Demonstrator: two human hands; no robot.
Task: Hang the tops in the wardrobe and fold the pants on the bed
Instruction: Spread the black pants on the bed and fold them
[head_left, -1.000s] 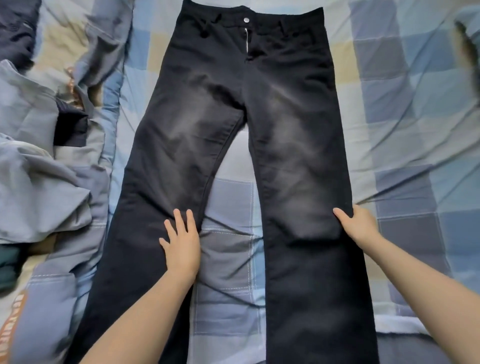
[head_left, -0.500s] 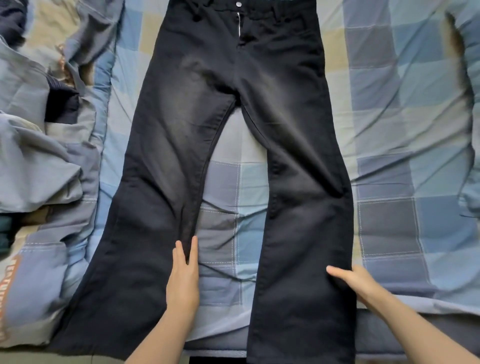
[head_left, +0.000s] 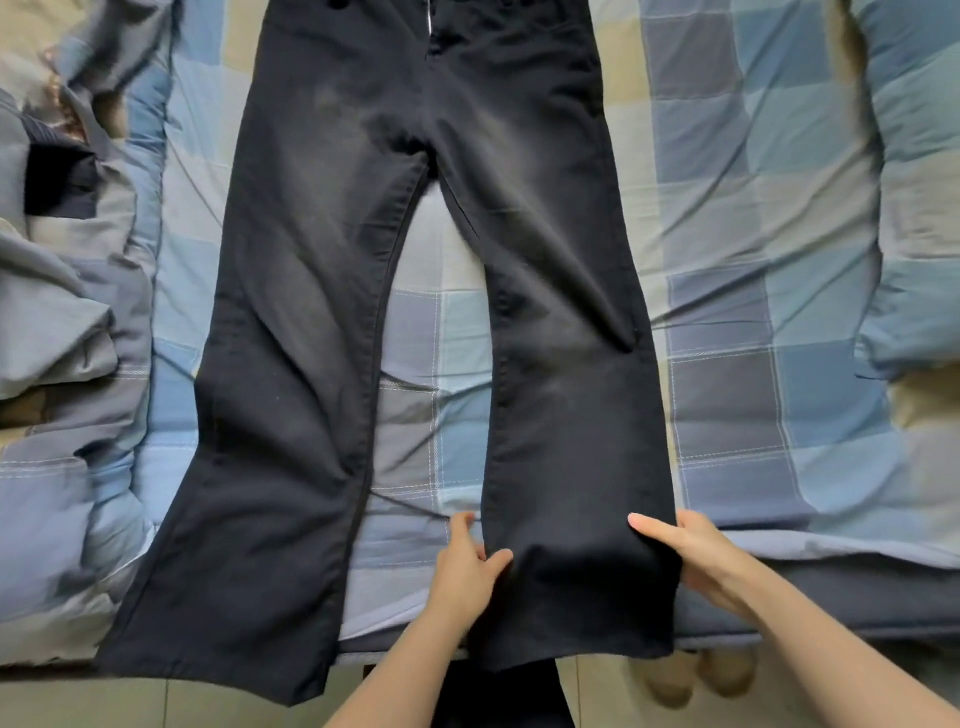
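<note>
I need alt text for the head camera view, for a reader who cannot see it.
Black flared pants lie flat, front up, on a blue checked bedcover. Both hands hold one leg near its hem: the left hand at its inner edge, the right hand at its outer edge. Crumpled bedding lies alongside.

Checked bedding over a tiled floor

A blue, grey and tan patchwork quilt (head_left: 769, 249) covers the bed; pale floor tiles (head_left: 171, 701) show below its edge.
</note>
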